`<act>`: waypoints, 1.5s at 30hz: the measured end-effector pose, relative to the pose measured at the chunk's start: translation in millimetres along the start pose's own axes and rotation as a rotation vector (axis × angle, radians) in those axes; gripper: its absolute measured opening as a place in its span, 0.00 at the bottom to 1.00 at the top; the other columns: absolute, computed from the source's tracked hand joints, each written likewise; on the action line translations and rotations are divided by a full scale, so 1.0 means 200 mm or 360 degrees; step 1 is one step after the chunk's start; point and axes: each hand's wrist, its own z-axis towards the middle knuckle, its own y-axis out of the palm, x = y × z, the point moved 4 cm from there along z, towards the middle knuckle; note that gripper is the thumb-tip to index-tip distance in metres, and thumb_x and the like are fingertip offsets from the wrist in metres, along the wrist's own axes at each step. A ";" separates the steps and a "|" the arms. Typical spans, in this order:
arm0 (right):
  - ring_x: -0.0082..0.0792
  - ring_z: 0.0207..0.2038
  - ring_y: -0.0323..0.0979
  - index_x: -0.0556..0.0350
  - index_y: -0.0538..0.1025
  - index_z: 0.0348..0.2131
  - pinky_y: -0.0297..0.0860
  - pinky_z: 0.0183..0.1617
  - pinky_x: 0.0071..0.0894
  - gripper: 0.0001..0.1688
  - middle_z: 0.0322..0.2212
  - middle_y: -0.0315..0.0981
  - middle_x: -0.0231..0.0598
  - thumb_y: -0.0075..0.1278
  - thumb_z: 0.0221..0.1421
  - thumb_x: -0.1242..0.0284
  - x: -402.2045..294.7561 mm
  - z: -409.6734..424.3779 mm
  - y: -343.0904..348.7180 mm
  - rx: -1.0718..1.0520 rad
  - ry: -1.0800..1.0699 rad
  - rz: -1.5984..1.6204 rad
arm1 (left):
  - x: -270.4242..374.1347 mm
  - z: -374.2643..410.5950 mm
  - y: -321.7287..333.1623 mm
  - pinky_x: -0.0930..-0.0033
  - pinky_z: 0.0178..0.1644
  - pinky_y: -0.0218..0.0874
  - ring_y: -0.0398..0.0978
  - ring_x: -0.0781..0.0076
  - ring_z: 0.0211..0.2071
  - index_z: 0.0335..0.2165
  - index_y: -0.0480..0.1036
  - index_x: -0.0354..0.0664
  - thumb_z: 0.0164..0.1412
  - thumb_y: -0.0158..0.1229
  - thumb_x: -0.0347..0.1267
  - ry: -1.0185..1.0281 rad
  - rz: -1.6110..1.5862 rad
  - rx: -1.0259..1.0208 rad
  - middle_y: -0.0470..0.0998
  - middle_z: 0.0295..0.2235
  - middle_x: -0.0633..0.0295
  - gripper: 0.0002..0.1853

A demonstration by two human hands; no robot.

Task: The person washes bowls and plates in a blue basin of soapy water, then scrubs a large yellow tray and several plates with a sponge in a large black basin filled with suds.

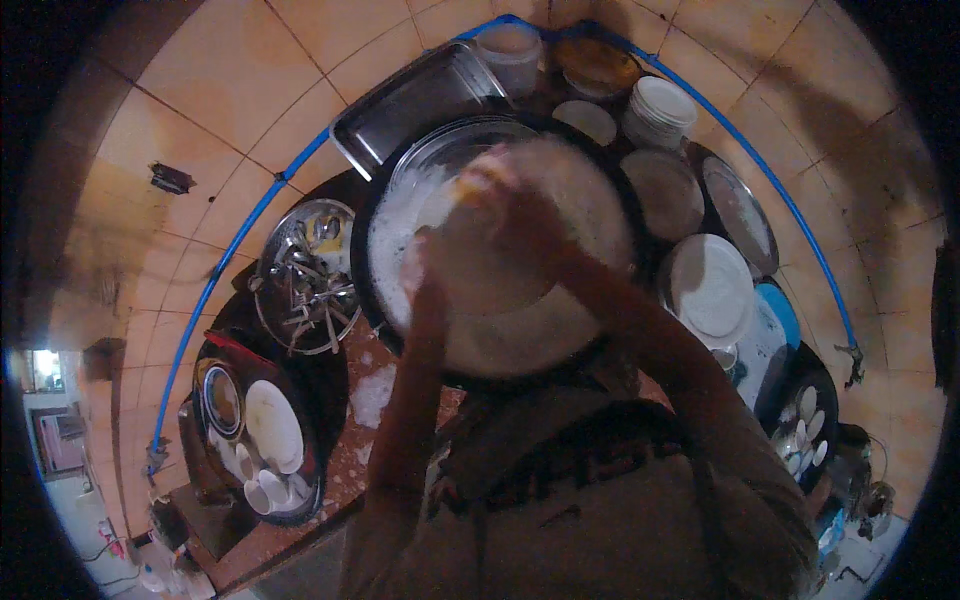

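Note:
Before me is a large round black-rimmed basin (363, 247) with white suds (391, 217) along its left side. Over it my left hand (420, 266) grips the left edge of a greyish round dish (487, 259), perhaps a plate or a lid; blur hides its exact kind. My right hand (514, 187), also blurred, is at the far side of this dish with a yellow scrubbing sponge (471, 187) under its fingers. Part of the basin's inside is hidden by my hands and forearms.
Left stand a steel bowl of cutlery (307, 277) and a dark tub with plates and cups (274, 427). A rectangular metal tray (420, 101) leans behind. Stacked white bowls (660, 112), a white plate (709, 289) and a tub with spoons (806, 427) are right. A blue pipe (247, 232) follows the tiled wall.

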 end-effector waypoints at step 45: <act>0.46 0.37 0.63 0.54 0.69 0.34 0.63 0.35 0.38 0.23 0.36 0.64 0.46 0.51 0.33 0.64 -0.32 -0.13 -0.12 -0.0259 -0.0234 -0.0147 | -0.22 0.01 0.13 0.67 0.40 0.60 0.65 0.67 0.37 0.46 0.57 0.36 0.54 0.42 0.47 -0.0551 -0.2304 -0.0338 0.65 0.40 0.55 0.28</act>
